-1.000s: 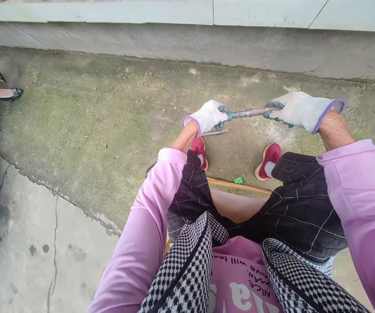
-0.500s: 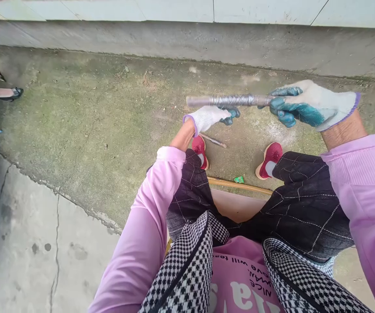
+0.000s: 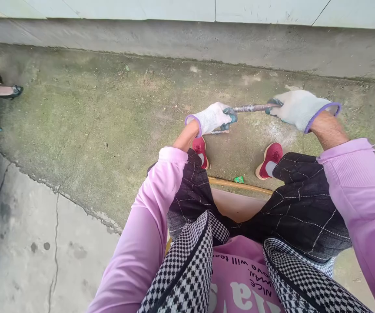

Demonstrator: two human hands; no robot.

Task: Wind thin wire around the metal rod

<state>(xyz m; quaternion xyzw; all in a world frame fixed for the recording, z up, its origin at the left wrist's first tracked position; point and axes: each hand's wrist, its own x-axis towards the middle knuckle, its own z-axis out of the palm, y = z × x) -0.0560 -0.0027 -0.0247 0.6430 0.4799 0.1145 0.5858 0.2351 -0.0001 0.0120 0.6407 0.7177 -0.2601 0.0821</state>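
Wire-wrapped rod (image 3: 250, 108) at my 12 o'clock, gripped two-handed.
My gloved left hand (image 3: 216, 117) clamps its 9 o'clock side, right hand (image 3: 294, 106) its 3; second rod (image 3: 218, 132) at left hand's 6.

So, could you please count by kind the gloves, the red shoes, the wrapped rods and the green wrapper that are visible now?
Gloves: 2
Red shoes: 2
Wrapped rods: 2, one partly hidden
Green wrapper: 1
Total: 7
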